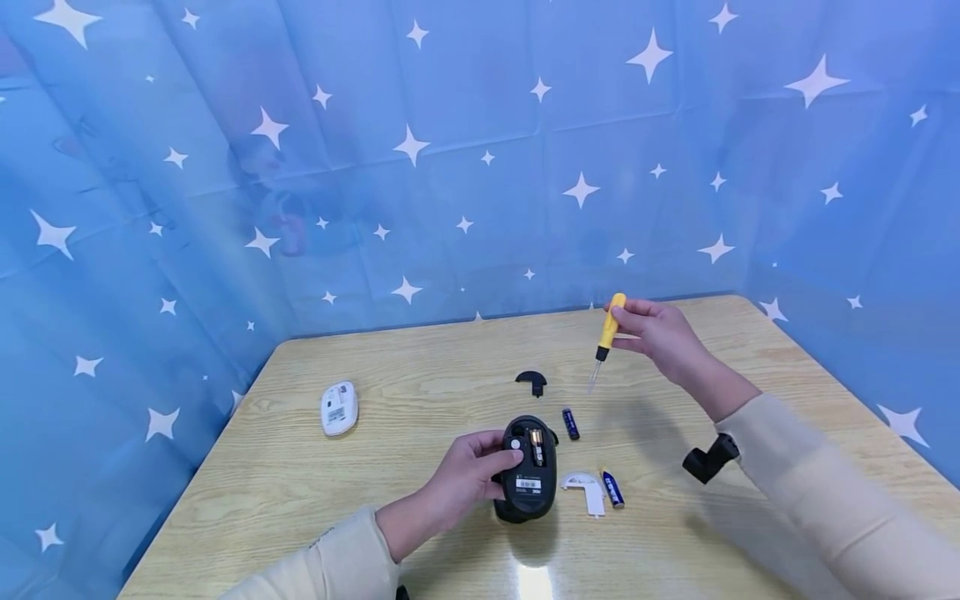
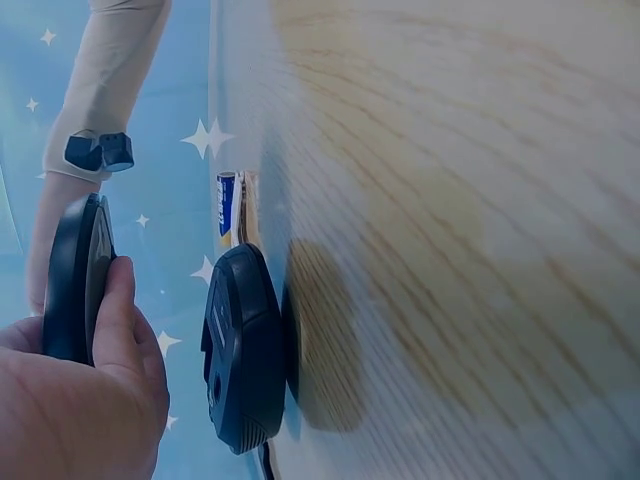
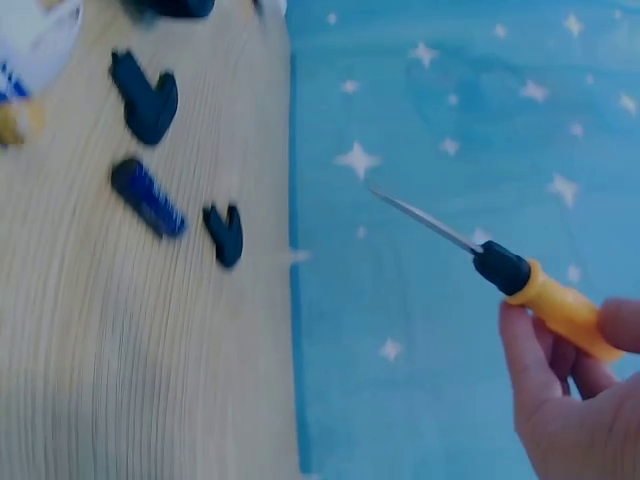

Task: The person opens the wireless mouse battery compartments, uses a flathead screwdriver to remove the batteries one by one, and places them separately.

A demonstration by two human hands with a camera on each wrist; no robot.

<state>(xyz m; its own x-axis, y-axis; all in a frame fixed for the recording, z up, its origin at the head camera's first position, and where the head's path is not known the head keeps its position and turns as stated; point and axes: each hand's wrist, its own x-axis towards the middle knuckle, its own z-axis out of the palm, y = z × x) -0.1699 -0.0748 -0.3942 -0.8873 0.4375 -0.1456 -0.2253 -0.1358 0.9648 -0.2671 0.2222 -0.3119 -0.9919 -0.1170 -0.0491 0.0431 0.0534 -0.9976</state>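
Note:
A black computer mouse [image 1: 534,492], underside up with its battery compartment uncovered, is gripped by my left hand [image 1: 465,473], the thumb over its bottom. One battery [image 1: 537,447] shows in the compartment. In the left wrist view, a second black mouse [image 2: 245,340] lies on the table beyond the held one; the head view mostly hides it. My right hand [image 1: 663,337] holds a yellow-handled screwdriver [image 1: 611,323] above the table, its tip pointing down. Nearby lie a dark blue battery [image 1: 571,423] and a black cover [image 1: 534,381].
A white cover piece [image 1: 592,493] and a blue battery [image 1: 612,490] lie right of the held mouse. Farther left is a white mouse [image 1: 340,408]. The right wrist view shows another black piece [image 3: 150,105]. A blue star-patterned curtain [image 1: 480,167] hangs behind the table.

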